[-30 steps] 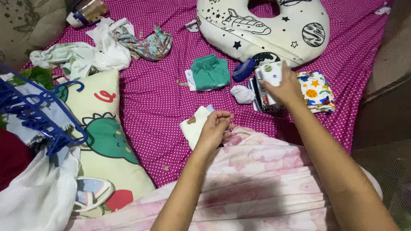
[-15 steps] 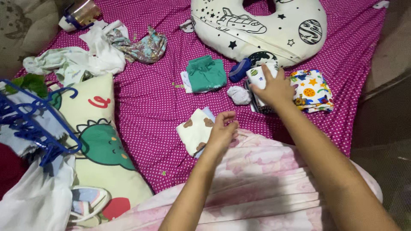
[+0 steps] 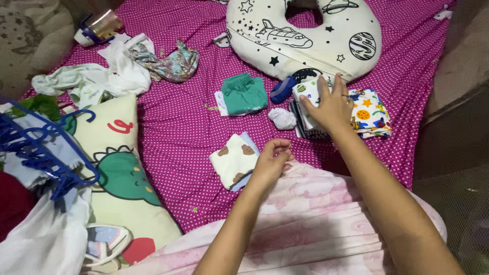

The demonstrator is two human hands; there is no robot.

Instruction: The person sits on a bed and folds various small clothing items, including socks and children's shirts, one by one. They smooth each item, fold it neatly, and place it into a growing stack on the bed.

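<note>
Change since the earlier frames: the right hand (image 3: 333, 104), which held a white printed cloth in the air a second ago, now lies flat, fingers spread, pressing on the folded stack (image 3: 307, 109) at 1 o'clock. Nothing is gripped. The left hand (image 3: 272, 162) has let go of the bear-print cloth (image 3: 233, 160); it hovers just right of it, fingers loosely curled and empty.

Count, left to right:
- 1 blue hanger (image 3: 38, 150), at 9 o'clock.
- 1 dinosaur pillow (image 3: 122, 168), at 8 o'clock.
- 1 heap of loose clothes (image 3: 109, 74), at 10 o'clock.
- 1 cup (image 3: 99, 26), lying at 11 o'clock; contents cannot be told.
- 1 folded bear-print cloth, centre, on the pink dotted sheet (image 3: 173, 127).
- 1 folded green garment (image 3: 245, 93), at 12 o'clock.
- 1 small blue item (image 3: 281, 89) and 1 balled white sock (image 3: 282, 118), just left of the stack.
- 1 star-print folded cloth (image 3: 372, 112), touching the stack's right side.
- 1 curved space-print pillow (image 3: 305, 35), beyond the stack.
</note>
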